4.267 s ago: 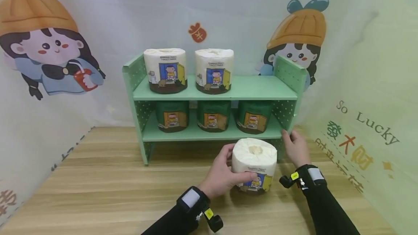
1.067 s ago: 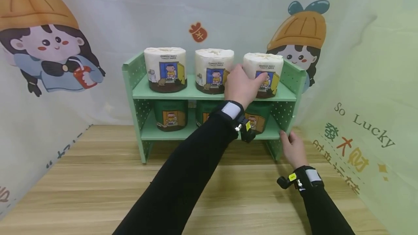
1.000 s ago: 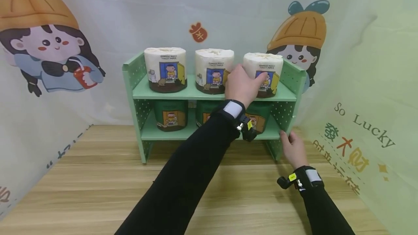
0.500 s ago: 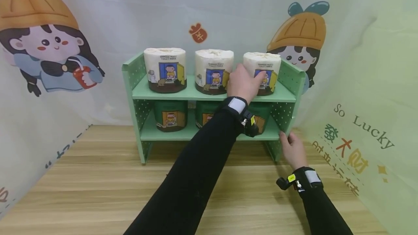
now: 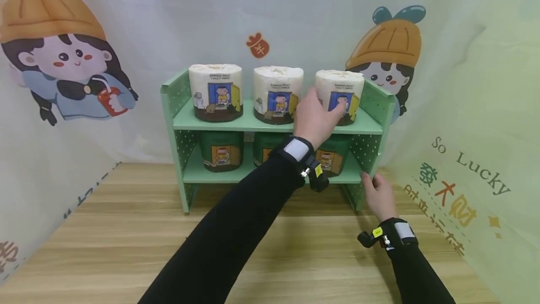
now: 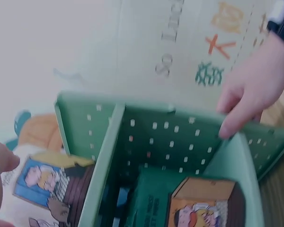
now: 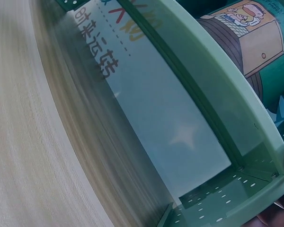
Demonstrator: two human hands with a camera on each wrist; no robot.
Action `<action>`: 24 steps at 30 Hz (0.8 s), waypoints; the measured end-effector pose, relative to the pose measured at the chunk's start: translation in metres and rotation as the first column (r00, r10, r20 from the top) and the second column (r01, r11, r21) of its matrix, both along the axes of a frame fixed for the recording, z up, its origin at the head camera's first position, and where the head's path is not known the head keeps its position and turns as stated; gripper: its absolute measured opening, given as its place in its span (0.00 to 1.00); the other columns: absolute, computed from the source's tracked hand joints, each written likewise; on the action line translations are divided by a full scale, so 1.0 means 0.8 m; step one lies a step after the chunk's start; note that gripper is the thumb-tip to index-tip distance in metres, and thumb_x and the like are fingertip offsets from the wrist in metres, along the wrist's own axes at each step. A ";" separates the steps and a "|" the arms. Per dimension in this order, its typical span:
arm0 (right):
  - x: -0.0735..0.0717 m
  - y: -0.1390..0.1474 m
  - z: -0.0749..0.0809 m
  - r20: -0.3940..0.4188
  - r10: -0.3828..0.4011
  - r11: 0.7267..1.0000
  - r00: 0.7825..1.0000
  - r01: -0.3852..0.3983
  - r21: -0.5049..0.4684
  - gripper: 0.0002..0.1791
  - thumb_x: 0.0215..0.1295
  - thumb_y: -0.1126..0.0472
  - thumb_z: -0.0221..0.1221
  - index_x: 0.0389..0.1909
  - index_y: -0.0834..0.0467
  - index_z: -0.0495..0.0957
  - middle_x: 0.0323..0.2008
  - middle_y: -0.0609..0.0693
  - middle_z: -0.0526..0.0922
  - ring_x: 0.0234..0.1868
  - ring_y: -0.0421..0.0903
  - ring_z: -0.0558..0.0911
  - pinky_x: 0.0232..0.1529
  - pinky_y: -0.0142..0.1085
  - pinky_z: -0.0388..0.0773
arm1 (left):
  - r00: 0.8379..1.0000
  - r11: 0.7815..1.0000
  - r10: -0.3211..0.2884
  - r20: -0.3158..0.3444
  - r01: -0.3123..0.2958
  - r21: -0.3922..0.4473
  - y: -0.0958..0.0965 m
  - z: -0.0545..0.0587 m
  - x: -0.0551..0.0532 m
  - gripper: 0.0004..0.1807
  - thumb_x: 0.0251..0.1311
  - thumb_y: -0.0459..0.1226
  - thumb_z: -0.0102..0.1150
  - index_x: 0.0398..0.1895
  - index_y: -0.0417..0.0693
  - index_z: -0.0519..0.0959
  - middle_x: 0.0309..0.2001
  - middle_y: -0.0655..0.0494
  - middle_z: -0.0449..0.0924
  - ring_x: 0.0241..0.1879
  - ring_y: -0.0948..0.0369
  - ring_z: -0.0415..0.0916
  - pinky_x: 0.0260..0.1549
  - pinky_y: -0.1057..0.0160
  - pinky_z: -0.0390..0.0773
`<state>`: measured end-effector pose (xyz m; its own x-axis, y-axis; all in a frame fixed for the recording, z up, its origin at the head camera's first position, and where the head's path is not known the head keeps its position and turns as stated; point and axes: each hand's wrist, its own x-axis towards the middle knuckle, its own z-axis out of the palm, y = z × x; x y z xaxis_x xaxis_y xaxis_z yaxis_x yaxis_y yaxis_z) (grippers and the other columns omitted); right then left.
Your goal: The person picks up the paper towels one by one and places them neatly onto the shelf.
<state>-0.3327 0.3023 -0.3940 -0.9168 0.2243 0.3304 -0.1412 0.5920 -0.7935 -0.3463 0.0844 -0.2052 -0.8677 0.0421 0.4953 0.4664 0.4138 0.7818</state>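
A green two-tier shelf [image 5: 249,124] stands on a wooden table [image 5: 126,229]. Three white toilet rolls are on its top board. My left hand [image 5: 316,114] reaches across and holds the rightmost white roll [image 5: 341,83], thumb and fingers curved round its left front. In the left wrist view one fingertip [image 6: 1,160] lies against this roll [image 6: 42,184]. My right hand [image 5: 377,191] grips the front edge of the shelf's right side panel [image 5: 366,150] at the lower tier, and its fingers [image 6: 248,101] hook over the panel [image 6: 170,142].
Two more white rolls [image 5: 215,90] [image 5: 277,92] stand to the left on the top board. Three dark green rolls [image 5: 221,151] fill the lower tier, one seen close up [image 7: 246,28]. Printed cloth walls [image 5: 464,130] enclose the table behind and on both sides.
The white roll went from the table in front of the shelf up to the right end of the top board. In the last second my left wrist has drawn back slightly; my right hand stayed put.
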 end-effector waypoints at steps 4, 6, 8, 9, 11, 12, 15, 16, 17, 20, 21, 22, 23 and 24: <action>0.000 0.005 0.003 0.016 -0.008 1.000 1.000 0.008 0.002 0.32 0.90 0.43 0.43 0.70 0.66 0.76 0.58 0.69 0.83 0.50 0.58 0.77 0.44 0.41 0.72 | 0.997 0.996 -0.077 -0.006 0.077 0.055 -0.008 -0.007 0.028 0.31 0.75 0.49 0.67 0.72 0.43 0.73 0.63 0.46 0.86 0.59 0.52 0.86 0.56 0.53 0.87; -0.001 0.008 0.004 0.018 -0.014 1.000 1.000 0.014 0.012 0.32 0.90 0.43 0.42 0.70 0.66 0.76 0.59 0.69 0.83 0.50 0.58 0.77 0.44 0.40 0.72 | 0.994 0.990 -0.113 0.002 0.112 0.081 -0.014 -0.014 0.037 0.33 0.74 0.49 0.68 0.75 0.44 0.72 0.66 0.46 0.84 0.64 0.51 0.84 0.61 0.52 0.86; -0.001 0.010 0.004 0.011 -0.018 1.000 1.000 0.017 0.020 0.32 0.90 0.43 0.43 0.69 0.66 0.77 0.56 0.69 0.83 0.48 0.57 0.77 0.42 0.40 0.72 | 0.988 0.984 -0.149 0.029 0.145 0.104 -0.023 -0.023 0.045 0.36 0.75 0.49 0.68 0.79 0.46 0.69 0.74 0.47 0.79 0.72 0.51 0.79 0.68 0.49 0.83; -0.001 0.011 0.004 0.008 -0.019 1.000 1.000 0.018 0.022 0.32 0.90 0.43 0.43 0.68 0.66 0.77 0.55 0.68 0.84 0.47 0.56 0.77 0.41 0.39 0.71 | 0.985 0.981 -0.164 0.045 0.158 0.109 -0.028 -0.028 0.049 0.38 0.75 0.50 0.67 0.82 0.47 0.67 0.77 0.48 0.76 0.76 0.51 0.75 0.72 0.48 0.80; 0.000 0.012 0.003 0.002 -0.022 1.000 1.000 0.022 0.021 0.31 0.90 0.44 0.44 0.66 0.67 0.78 0.51 0.68 0.83 0.43 0.55 0.76 0.38 0.39 0.71 | 0.979 0.978 -0.184 0.082 0.175 0.112 -0.041 -0.040 0.057 0.41 0.76 0.51 0.66 0.85 0.48 0.64 0.83 0.49 0.69 0.81 0.51 0.68 0.77 0.47 0.75; 0.000 0.013 0.003 -0.003 -0.026 0.999 1.000 0.027 0.022 0.30 0.90 0.44 0.44 0.65 0.66 0.79 0.50 0.68 0.83 0.42 0.54 0.75 0.38 0.39 0.70 | 0.976 0.977 -0.195 0.093 0.185 0.111 -0.047 -0.047 0.061 0.42 0.77 0.52 0.65 0.86 0.49 0.62 0.85 0.50 0.66 0.83 0.51 0.65 0.79 0.47 0.73; 0.000 0.015 0.001 -0.014 -0.032 0.999 0.999 0.033 0.022 0.29 0.90 0.44 0.45 0.63 0.66 0.80 0.44 0.65 0.82 0.39 0.50 0.74 0.36 0.38 0.70 | 0.975 0.972 -0.212 0.075 0.202 0.121 -0.070 -0.069 0.070 0.41 0.78 0.50 0.64 0.86 0.48 0.62 0.85 0.51 0.66 0.83 0.51 0.66 0.79 0.47 0.73; -0.001 0.016 0.001 -0.014 -0.033 0.999 0.999 0.033 0.025 0.29 0.90 0.44 0.46 0.62 0.66 0.80 0.41 0.63 0.81 0.37 0.49 0.74 0.35 0.38 0.70 | 0.975 0.971 -0.214 0.063 0.204 0.127 -0.078 -0.077 0.073 0.40 0.78 0.50 0.64 0.86 0.48 0.63 0.84 0.51 0.67 0.82 0.51 0.67 0.78 0.46 0.73; -0.001 0.017 0.000 -0.011 -0.032 0.999 0.999 0.033 0.029 0.29 0.90 0.43 0.46 0.62 0.66 0.80 0.40 0.62 0.81 0.37 0.48 0.74 0.34 0.37 0.70 | 0.976 0.970 -0.214 0.050 0.206 0.132 -0.086 -0.085 0.076 0.38 0.78 0.49 0.64 0.85 0.49 0.65 0.83 0.52 0.68 0.81 0.50 0.68 0.78 0.46 0.73; 0.000 0.019 0.000 0.003 -0.026 0.999 1.000 0.026 0.023 0.30 0.90 0.43 0.45 0.65 0.66 0.79 0.41 0.63 0.82 0.39 0.50 0.76 0.36 0.38 0.71 | 0.977 0.969 -0.211 0.027 0.206 0.139 -0.110 -0.109 0.084 0.35 0.78 0.47 0.64 0.84 0.49 0.67 0.81 0.51 0.71 0.79 0.48 0.70 0.77 0.43 0.74; 0.001 0.020 0.000 0.013 -0.022 1.000 1.000 0.022 0.021 0.31 0.90 0.42 0.44 0.67 0.65 0.78 0.45 0.65 0.83 0.41 0.52 0.77 0.38 0.39 0.73 | 0.977 0.969 -0.211 0.031 0.205 0.138 -0.117 -0.118 0.086 0.35 0.79 0.47 0.63 0.83 0.49 0.68 0.81 0.50 0.71 0.79 0.47 0.70 0.77 0.43 0.73; 0.002 0.021 0.001 0.024 -0.017 1.000 1.000 0.016 0.017 0.33 0.90 0.41 0.43 0.69 0.65 0.77 0.49 0.68 0.84 0.45 0.55 0.78 0.41 0.41 0.75 | 0.977 0.970 -0.209 0.037 0.202 0.133 -0.123 -0.127 0.087 0.35 0.79 0.47 0.63 0.83 0.49 0.68 0.81 0.49 0.71 0.79 0.47 0.70 0.78 0.42 0.73; 0.003 0.022 0.002 0.031 -0.009 1.000 0.999 0.008 0.009 0.34 0.90 0.41 0.42 0.72 0.65 0.75 0.55 0.70 0.84 0.50 0.58 0.80 0.46 0.44 0.77 | 0.978 0.972 -0.204 0.043 0.197 0.127 -0.130 -0.135 0.088 0.35 0.78 0.47 0.64 0.83 0.48 0.68 0.81 0.48 0.72 0.80 0.47 0.69 0.78 0.43 0.73; 0.005 0.023 0.002 0.038 0.000 1.000 0.999 0.000 0.002 0.34 0.90 0.41 0.41 0.74 0.65 0.73 0.61 0.71 0.83 0.55 0.60 0.80 0.52 0.47 0.78 | 0.978 0.974 -0.200 0.053 0.192 0.124 -0.135 -0.143 0.089 0.35 0.78 0.47 0.64 0.83 0.48 0.68 0.81 0.48 0.72 0.80 0.48 0.69 0.78 0.43 0.73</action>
